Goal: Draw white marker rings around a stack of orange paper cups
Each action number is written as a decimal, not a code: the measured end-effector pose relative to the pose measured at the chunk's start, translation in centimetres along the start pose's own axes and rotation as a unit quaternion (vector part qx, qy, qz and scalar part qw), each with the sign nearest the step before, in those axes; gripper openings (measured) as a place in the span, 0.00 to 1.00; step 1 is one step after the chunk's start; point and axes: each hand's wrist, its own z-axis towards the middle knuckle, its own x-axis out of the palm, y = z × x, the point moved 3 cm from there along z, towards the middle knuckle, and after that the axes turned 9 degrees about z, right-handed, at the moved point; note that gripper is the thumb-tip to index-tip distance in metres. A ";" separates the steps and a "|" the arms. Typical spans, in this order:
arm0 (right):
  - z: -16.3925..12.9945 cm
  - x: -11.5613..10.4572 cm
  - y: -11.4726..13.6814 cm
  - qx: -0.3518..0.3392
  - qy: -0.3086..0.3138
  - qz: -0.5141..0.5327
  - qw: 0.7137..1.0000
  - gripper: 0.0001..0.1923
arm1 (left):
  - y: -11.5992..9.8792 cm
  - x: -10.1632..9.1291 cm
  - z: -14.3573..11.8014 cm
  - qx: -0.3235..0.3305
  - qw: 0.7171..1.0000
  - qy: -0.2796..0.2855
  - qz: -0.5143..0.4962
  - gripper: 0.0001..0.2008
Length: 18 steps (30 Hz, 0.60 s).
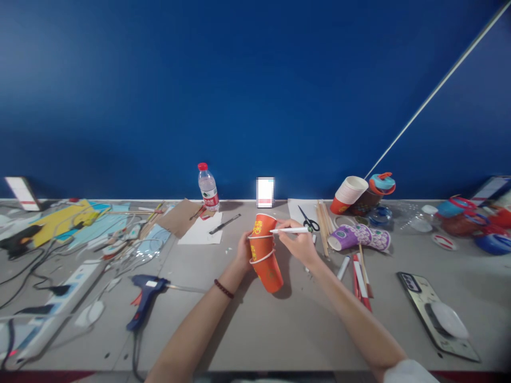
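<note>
My left hand [242,251] grips a stack of orange paper cups [266,260] from the left side, holding it tilted above the grey table [311,330]. My right hand [297,243] holds a white pen [290,230] level, its tip touching the upper cup near its rim. A dark bead bracelet [223,289] is on my left wrist.
A blue glue gun [144,297] lies at the left with cables and a power strip [51,308]. Scissors [309,219], wooden sticks [323,226], purple cups [358,237] and markers [359,276] lie right of my hands. A phone [437,315], a water bottle [208,188] and stacked cups [348,194] stand around.
</note>
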 end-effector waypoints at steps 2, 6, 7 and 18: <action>0.0 0.0 0.0 0.002 0.000 0.000 1.000 0.04 | 0.0 -0.1 0.0 -0.002 1.000 -0.005 0.003 0.24; 0.0 0.0 -0.2 0.004 -0.010 0.000 1.000 0.04 | 0.1 -0.2 0.0 -0.006 1.000 -0.011 0.002 0.24; 0.0 0.1 -0.2 0.002 -0.011 0.000 1.000 0.04 | 0.1 -0.2 0.0 -0.006 1.000 -0.011 0.001 0.24; 0.1 -0.1 -0.4 -0.013 -0.023 -0.003 1.000 0.05 | -0.1 0.3 -0.3 -0.008 0.999 -0.030 0.006 0.24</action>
